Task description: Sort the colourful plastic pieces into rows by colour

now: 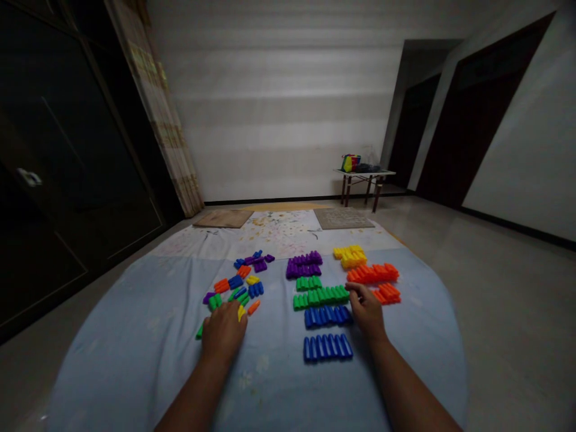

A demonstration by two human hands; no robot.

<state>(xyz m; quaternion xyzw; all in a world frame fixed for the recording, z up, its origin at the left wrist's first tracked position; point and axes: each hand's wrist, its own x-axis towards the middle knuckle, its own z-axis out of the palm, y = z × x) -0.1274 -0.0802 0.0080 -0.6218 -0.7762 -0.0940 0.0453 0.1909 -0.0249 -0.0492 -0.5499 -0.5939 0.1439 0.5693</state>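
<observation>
My left hand (224,331) rests palm down on the pale blue cloth (135,336), its fingers over the near edge of a loose mixed pile of small plastic pieces (240,281); whether it grips one I cannot tell. My right hand (366,307) reaches to the right end of the long green row (320,296), fingertips touching it, beside an orange group (387,293). Sorted rows lie around it: two blue rows (327,331), a short green row (308,282), purple (304,265), yellow (350,255) and a long orange row (372,273).
The cloth lies on a shiny floor, with a patterned sheet (279,231) and two mats (344,218) beyond it. A low table (363,178) with a colourful bag stands at the far wall. Dark cabinet doors (58,180) and a curtain (164,120) line the left.
</observation>
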